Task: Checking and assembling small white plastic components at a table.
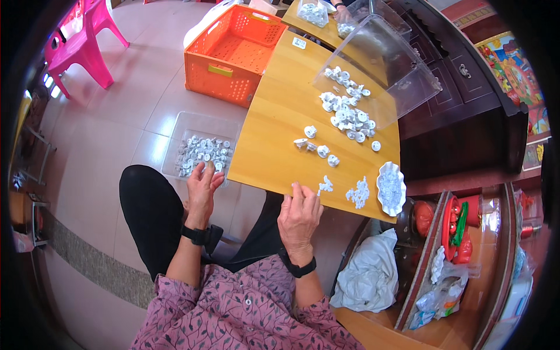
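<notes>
My left hand (pixel 201 195) hovers at the near edge of a clear plastic bin (pixel 170 153), fingers apart and nothing seen in them. Inside the bin lie many small white round plastic parts (pixel 204 153). At the table's front edge my right hand (pixel 300 219) is closed, its thumb and fingertips pressed together; whatever they may hold is hidden. Just beyond it lie a few tiny translucent pieces (pixel 325 185) and a bigger pile of them (pixel 359 192). Several white parts (pixel 322 151) stand apart mid-table, with a larger heap (pixel 350 114) behind.
The yellow table (pixel 268 128) bears a white scalloped dish (pixel 383 205) of tiny pieces at its right edge. A clear box (pixel 402 99) lies tipped by the heap. An orange crate (pixel 224 84) stands left of the table. Another person's hand (pixel 343 14) shows at the far end.
</notes>
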